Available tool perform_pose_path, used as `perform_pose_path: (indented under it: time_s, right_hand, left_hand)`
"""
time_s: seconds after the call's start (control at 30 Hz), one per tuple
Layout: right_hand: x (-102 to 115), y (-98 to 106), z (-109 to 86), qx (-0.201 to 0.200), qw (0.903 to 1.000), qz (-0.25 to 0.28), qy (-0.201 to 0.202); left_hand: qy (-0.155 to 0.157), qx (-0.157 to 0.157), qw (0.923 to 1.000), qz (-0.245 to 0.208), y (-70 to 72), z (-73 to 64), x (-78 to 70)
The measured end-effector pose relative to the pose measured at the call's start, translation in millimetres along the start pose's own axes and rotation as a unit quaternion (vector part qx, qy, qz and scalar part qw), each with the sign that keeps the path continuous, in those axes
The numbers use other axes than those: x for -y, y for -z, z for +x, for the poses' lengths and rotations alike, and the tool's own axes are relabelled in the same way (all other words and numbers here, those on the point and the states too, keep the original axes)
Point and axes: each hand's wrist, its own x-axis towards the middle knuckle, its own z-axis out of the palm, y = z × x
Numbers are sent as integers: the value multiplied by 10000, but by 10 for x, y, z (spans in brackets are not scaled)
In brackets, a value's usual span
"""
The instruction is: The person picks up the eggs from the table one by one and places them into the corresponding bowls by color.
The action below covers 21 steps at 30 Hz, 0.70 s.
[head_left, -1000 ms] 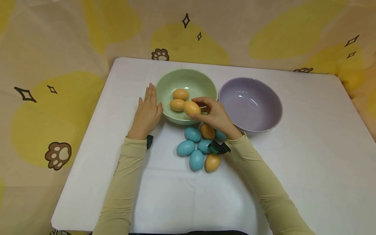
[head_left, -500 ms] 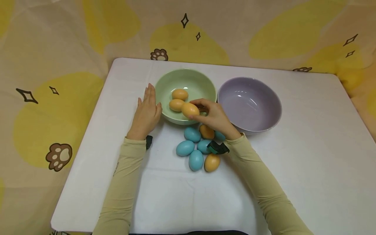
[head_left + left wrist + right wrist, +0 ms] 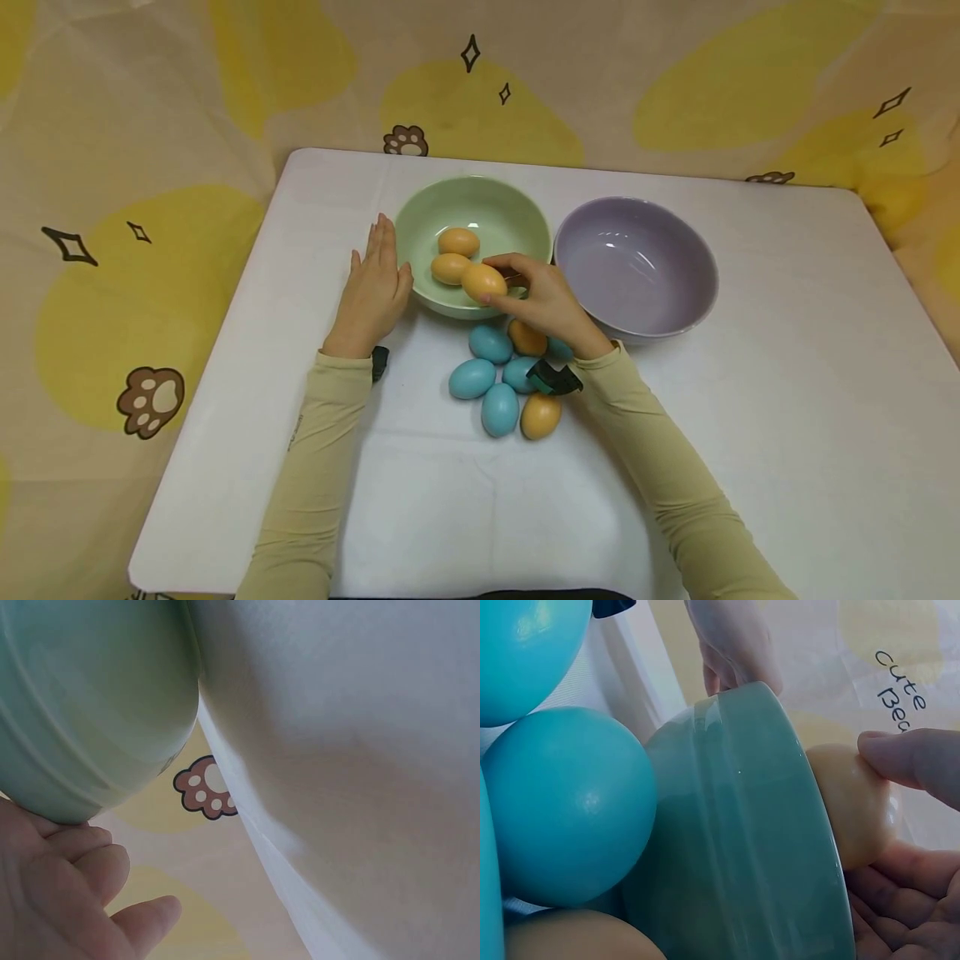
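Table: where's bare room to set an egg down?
Bare table right of the purple bowl, and the near strip before the egg cluster. Crowded between the green bowl and cluster, where the right hand holds an orange egg.

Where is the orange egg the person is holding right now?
In the head view, the held orange egg is in the right hand, over the green bowl's near rim.

A white table [image 3: 787, 350] with rounded corners stands in soft, even light. Behind and around it hangs a beige cloth backdrop [image 3: 150, 108] printed with large yellow blobs, brown paw prints [image 3: 151, 400] and small black diamond outlines [image 3: 470, 53], lightly creased.
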Motion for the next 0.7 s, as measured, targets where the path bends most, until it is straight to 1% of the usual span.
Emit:
perform_pose_path:
  time_s: [0.37,0.7]
  right_hand:
    - [-9,-23,-2,-67,9999,-72,-63]
    - [-41,-52,-10,-236,9997,-31,48]
  left_hand:
    - [-15,-2,10000,32,0,2,5]
    - [-45,-12,10000,40,-15,9,26]
